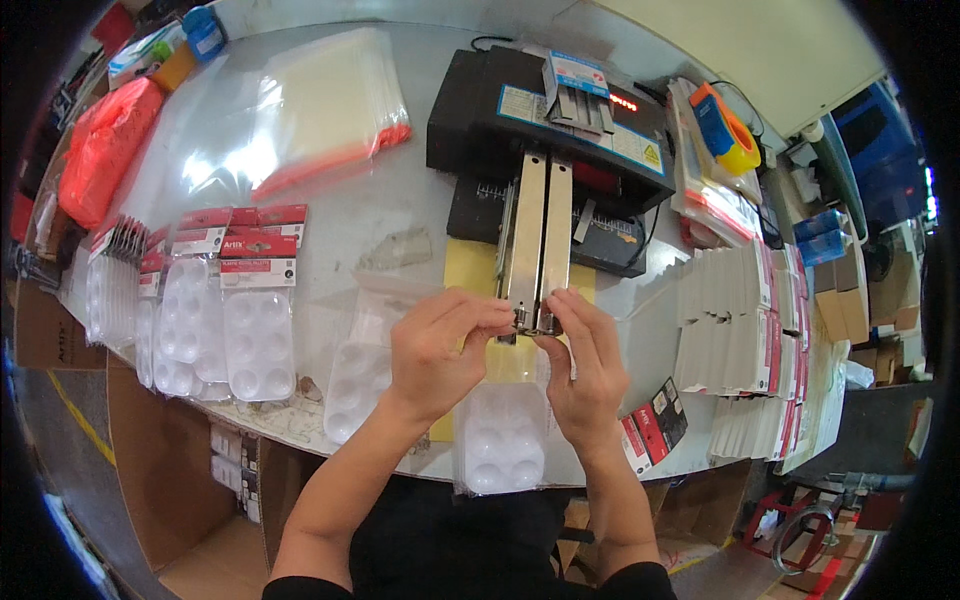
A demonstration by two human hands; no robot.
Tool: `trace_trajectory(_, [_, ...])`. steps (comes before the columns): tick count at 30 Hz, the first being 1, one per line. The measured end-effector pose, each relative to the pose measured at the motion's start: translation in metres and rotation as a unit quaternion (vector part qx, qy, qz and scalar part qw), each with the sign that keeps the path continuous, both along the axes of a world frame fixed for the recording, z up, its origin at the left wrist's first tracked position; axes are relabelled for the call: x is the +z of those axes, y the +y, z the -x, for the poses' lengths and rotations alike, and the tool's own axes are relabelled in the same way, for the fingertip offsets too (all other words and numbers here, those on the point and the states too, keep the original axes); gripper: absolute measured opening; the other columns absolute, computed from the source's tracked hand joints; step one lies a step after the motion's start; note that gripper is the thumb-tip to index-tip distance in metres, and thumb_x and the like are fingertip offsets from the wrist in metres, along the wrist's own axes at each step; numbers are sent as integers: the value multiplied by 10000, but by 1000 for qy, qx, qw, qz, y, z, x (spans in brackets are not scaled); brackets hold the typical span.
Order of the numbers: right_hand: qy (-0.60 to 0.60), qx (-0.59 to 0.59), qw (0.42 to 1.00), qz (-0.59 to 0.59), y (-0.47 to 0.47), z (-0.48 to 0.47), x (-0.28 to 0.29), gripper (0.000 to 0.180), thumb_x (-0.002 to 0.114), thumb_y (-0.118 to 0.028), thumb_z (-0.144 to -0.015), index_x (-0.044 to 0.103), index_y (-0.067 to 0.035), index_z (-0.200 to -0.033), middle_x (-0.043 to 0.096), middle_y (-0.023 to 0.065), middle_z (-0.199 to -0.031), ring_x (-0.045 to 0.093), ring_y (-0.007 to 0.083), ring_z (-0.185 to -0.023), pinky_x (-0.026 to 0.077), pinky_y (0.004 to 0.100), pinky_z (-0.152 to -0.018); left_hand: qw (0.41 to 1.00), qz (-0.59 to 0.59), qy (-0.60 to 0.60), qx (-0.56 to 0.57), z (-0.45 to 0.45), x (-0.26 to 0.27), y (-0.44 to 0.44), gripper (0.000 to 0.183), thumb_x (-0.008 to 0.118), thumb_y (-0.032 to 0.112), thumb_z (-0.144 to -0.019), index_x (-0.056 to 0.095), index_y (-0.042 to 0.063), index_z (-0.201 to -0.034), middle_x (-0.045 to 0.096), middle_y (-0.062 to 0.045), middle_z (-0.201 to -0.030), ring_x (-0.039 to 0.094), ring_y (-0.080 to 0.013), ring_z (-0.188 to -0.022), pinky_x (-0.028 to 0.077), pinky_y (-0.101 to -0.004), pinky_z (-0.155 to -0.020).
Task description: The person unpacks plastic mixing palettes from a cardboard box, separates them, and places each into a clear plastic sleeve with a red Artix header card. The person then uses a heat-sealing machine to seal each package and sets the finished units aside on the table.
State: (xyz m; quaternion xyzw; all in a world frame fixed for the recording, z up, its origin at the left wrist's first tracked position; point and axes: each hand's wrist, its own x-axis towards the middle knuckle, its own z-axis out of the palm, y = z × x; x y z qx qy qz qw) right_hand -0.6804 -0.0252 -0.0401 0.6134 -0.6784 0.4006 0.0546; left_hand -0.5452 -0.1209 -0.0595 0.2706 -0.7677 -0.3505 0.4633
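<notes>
A black electric stapling machine (495, 97) stands before me, with long metal staple magazine rails (529, 225) reaching out towards me. At their near end, the fingers of my left hand (442, 345) pinch the left rail's end fitting. My right hand (589, 360) grips the right rail's end between thumb and fingers. The fingertips hide part of the small end pieces. Below the hands lies a white plastic paint palette (504, 450) in a clear bag. Another bagged palette (352, 382) lies beside my left wrist, partly covered by that hand.
An opened staple box (577, 79) with staple strips sits on the machine. Carded palettes (259, 330) lie at left, below clear bags (330, 105). Stacked header cards (735, 322) and a loose card (654, 427) are at right. A tape dispenser (724, 127) stands behind the stacks.
</notes>
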Motion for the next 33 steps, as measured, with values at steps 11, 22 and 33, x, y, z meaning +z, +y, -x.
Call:
trace_trajectory(11, [-25, -109, 989, 102, 9, -8, -7, 262, 722, 17, -705, 651, -11, -956, 619, 113, -889, 607, 272, -778, 498, 343, -656, 978, 179, -97, 46, -10, -3, 21, 200, 779, 72, -621, 693, 88, -801, 634, -37, -782, 600, -220, -708, 466, -328, -599])
trace_trajectory(22, [-75, -16, 996, -36, 54, -7, 11, 85, 724, -73, -725, 688, -102, -796, 618, 54, -740, 592, 226, -678, 466, 353, -591, 985, 128, -109, -46, -50, 2, 60, 210, 709, 32, -673, 695, 91, -874, 645, -32, -836, 611, -217, -724, 466, -312, -619])
trace_trajectory(33, [98, -301, 901, -295, -104, 95, -37, 413, 620, -376, -838, 581, 21, -947, 574, 163, -973, 577, 327, -955, 499, 435, -744, 998, -2, -55, 12, -54, 4, 60, 181, 693, -21, -727, 687, 41, -897, 639, -103, -885, 604, -227, -736, 487, -286, -618])
